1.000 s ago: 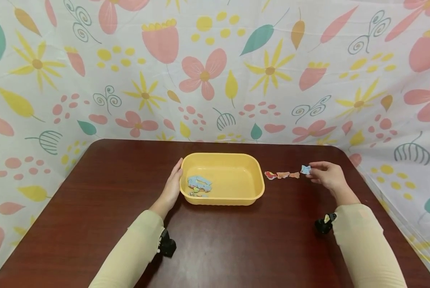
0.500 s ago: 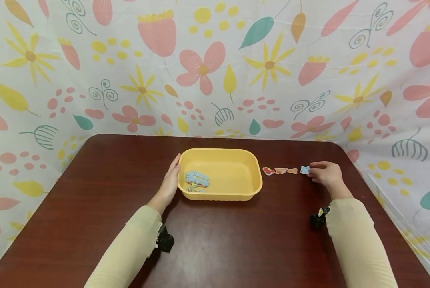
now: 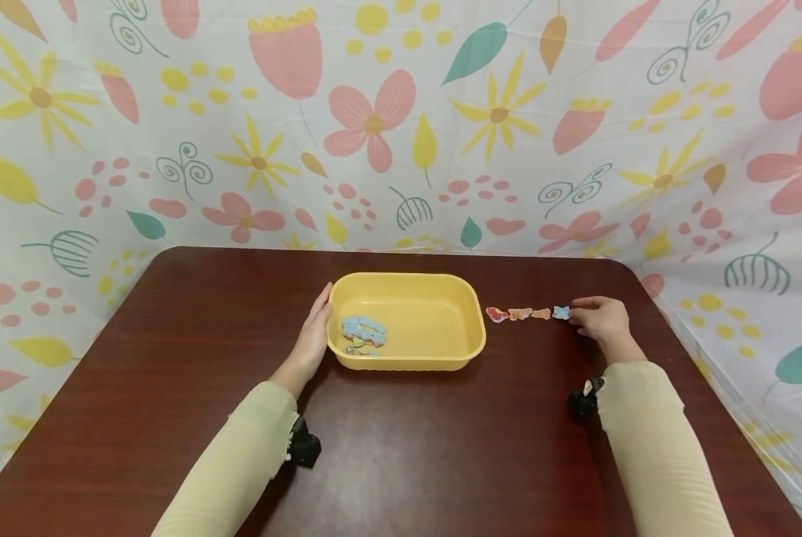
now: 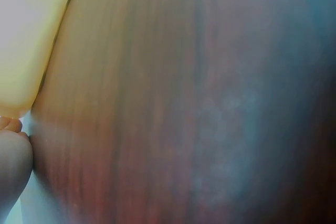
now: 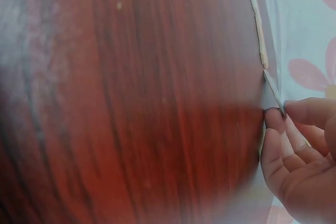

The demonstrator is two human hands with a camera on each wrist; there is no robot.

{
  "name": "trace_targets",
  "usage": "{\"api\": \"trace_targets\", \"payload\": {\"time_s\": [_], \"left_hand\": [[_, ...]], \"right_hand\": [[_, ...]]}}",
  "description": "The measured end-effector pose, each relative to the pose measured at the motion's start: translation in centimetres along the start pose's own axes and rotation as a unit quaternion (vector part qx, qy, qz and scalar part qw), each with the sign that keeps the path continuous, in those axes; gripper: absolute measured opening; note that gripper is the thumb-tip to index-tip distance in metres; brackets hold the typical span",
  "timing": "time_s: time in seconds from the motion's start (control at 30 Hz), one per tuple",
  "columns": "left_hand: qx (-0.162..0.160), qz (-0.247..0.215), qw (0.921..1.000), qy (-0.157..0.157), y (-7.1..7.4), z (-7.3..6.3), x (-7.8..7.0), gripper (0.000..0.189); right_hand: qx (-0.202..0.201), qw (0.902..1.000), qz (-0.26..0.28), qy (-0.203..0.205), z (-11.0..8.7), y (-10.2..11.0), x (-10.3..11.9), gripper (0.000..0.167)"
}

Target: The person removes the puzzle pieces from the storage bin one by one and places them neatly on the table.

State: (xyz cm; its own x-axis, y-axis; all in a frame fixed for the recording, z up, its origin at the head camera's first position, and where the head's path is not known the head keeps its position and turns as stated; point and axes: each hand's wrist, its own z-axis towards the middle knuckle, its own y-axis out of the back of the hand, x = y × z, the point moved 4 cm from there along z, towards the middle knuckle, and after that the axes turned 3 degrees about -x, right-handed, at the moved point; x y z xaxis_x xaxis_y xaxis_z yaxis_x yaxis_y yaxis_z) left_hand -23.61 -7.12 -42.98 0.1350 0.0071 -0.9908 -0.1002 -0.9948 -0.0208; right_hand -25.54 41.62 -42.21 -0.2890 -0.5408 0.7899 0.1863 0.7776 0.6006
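My right hand (image 3: pixel 600 319) pinches a light-blue jigsaw piece (image 3: pixel 561 312) at the right end of a short row. The row holds a red-and-orange piece (image 3: pixel 497 315) and two orange pieces (image 3: pixel 520 314). Seen from the right wrist, the pinched piece (image 5: pixel 274 92) tilts between thumb and fingertip, its far edge close to the row's end. A yellow plastic basin (image 3: pixel 434 363) stands left of the row, with several blue and multicoloured pieces (image 3: pixel 363 330) in its left part. My left hand (image 3: pixel 312 339) rests along the basin's left outer wall, fingers fairly straight.
The dark brown wooden table (image 3: pixel 401 440) lies under everything, its far edge just behind the basin. A flower-patterned cloth (image 3: pixel 401 149) hangs behind the table and along its right side.
The right hand has moved slightly left, bringing the blue piece up to the row's end. The camera view has shifted a little; the left hand stays on the basin.
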Motion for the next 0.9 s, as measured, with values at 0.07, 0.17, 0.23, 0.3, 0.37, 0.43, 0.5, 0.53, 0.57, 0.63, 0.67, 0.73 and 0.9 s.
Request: {"api": "trace_targets", "payload": {"time_s": [0.07, 0.17, 0.23, 0.3, 0.37, 0.43, 0.5, 0.53, 0.57, 0.63, 0.67, 0.73, 0.9], "left_hand": [[0.0, 0.001, 1.0, -0.002, -0.1, -0.4, -0.7, 0.05], [0.001, 0.007, 1.0, -0.006, -0.2, -0.7, -1.3, 0.05], [0.002, 0.009, 0.9999, -0.007, -0.3, -0.7, -1.4, 0.05], [0.004, 0.012, 0.9999, -0.006, -0.3, -0.7, -1.4, 0.05], [0.004, 0.015, 0.9999, -0.004, -0.4, -0.6, -1.4, 0.05], [0.005, 0.018, 0.9998, -0.005, -0.4, -0.7, -1.4, 0.05], [0.004, 0.019, 0.9998, -0.005, -0.5, -0.7, -1.4, 0.05], [0.004, 0.019, 0.9998, -0.005, -0.5, -0.7, -1.4, 0.05], [0.004, 0.019, 0.9998, -0.004, -0.5, -0.8, -1.4, 0.05], [0.004, 0.02, 0.9998, -0.004, -0.4, -0.9, -1.4, 0.051], [0.003, 0.021, 0.9998, -0.002, -0.4, -0.9, -1.4, 0.051], [0.002, 0.025, 0.9997, 0.001, -0.3, -1.0, -1.3, 0.05], [-0.002, 0.028, 0.9996, 0.003, -0.2, -1.1, -1.3, 0.05]], "right_hand": [[-0.003, 1.0, 0.0, 0.001, 0.0, 0.1, 0.2, 0.044], [-0.011, 0.9999, -0.001, 0.0, -0.1, 0.3, 0.5, 0.044], [-0.017, 0.9998, 0.009, -0.006, -0.1, 0.5, 0.5, 0.044], [-0.021, 0.9996, 0.017, -0.012, -0.3, 0.7, 0.6, 0.044], [-0.025, 0.9993, 0.024, -0.015, -0.5, 1.0, 0.6, 0.044], [-0.024, 0.9993, 0.027, -0.013, -0.7, 1.2, 0.8, 0.045], [-0.02, 0.9994, 0.028, -0.006, -0.9, 1.3, 1.1, 0.047], [-0.015, 0.9994, 0.032, 0.0, -1.0, 1.3, 1.2, 0.048], [-0.006, 0.9992, 0.038, 0.005, -1.1, 1.3, 1.4, 0.049], [0.017, 0.9981, 0.055, 0.02, -1.3, 1.1, 1.8, 0.051], [0.031, 0.9971, 0.064, 0.028, -1.4, 0.9, 2.1, 0.053], [0.062, 0.9942, 0.078, 0.041, -1.6, 0.4, 2.5, 0.056], [0.112, 0.9879, 0.093, 0.053, -2.1, -1.0, 3.8, 0.06]]}}
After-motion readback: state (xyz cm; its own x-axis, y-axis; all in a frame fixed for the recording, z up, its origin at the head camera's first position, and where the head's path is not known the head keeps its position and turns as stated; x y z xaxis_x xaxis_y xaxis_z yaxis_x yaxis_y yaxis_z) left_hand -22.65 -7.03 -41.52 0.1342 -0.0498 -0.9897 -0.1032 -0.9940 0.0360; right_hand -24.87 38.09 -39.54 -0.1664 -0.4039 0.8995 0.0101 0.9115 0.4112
